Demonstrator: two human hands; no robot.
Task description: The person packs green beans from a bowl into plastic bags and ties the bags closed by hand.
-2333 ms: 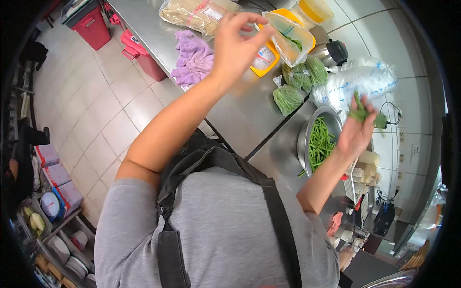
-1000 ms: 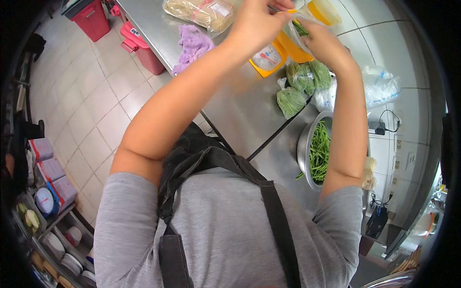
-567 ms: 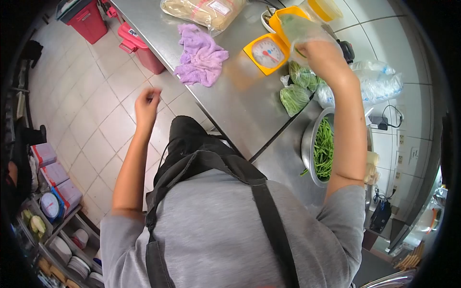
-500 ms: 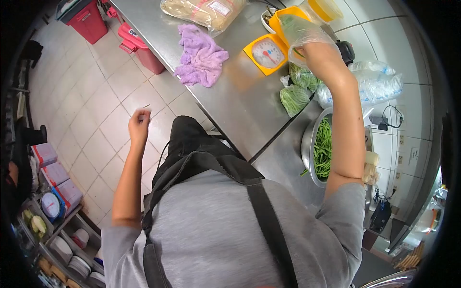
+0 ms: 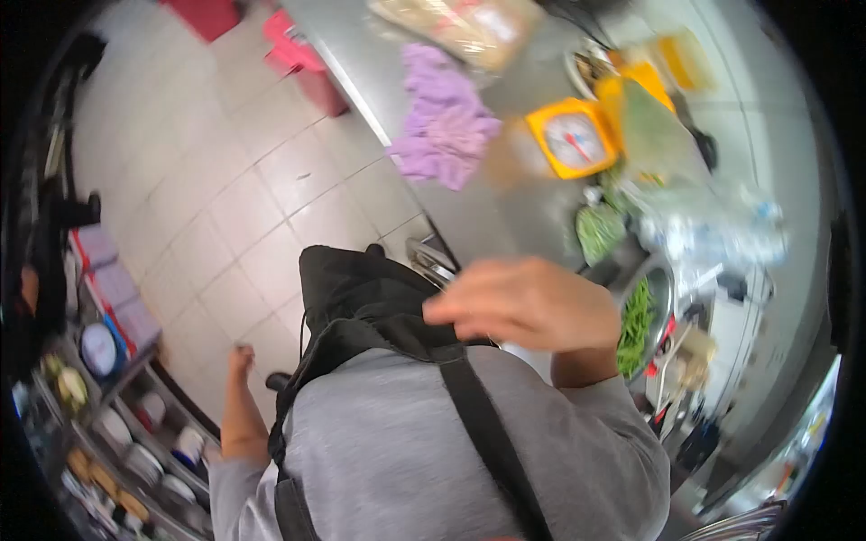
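Note:
My right hand (image 5: 532, 307) is in front of my chest, blurred by motion, with its fingers stretched to the left and nothing visible in them. My left hand (image 5: 240, 359) hangs low at my left side over the floor, small in view; its fingers look curled closed and I see nothing in them. A clear plastic bag (image 5: 663, 144) with something green in it is on the yellow kitchen scale (image 5: 573, 138). Beside the scale lies a bagged green vegetable (image 5: 599, 230). Green beans (image 5: 637, 334) fill a metal bowl (image 5: 666, 293) behind my right hand.
A purple cloth (image 5: 442, 126) and a packaged bag (image 5: 469, 27) lie on the steel counter (image 5: 510, 203). Plastic bags (image 5: 722, 225) are piled by the wall. Red bins (image 5: 302, 59) stand on the tiled floor, where a small dark sliver (image 5: 303, 176) lies. Shelves with dishes (image 5: 144, 464) are at lower left.
My right hand has left the plastic bag at the scale and come back to my chest. My left hand has dropped lower; the thin sliver near it now shows on the floor. The view has shifted.

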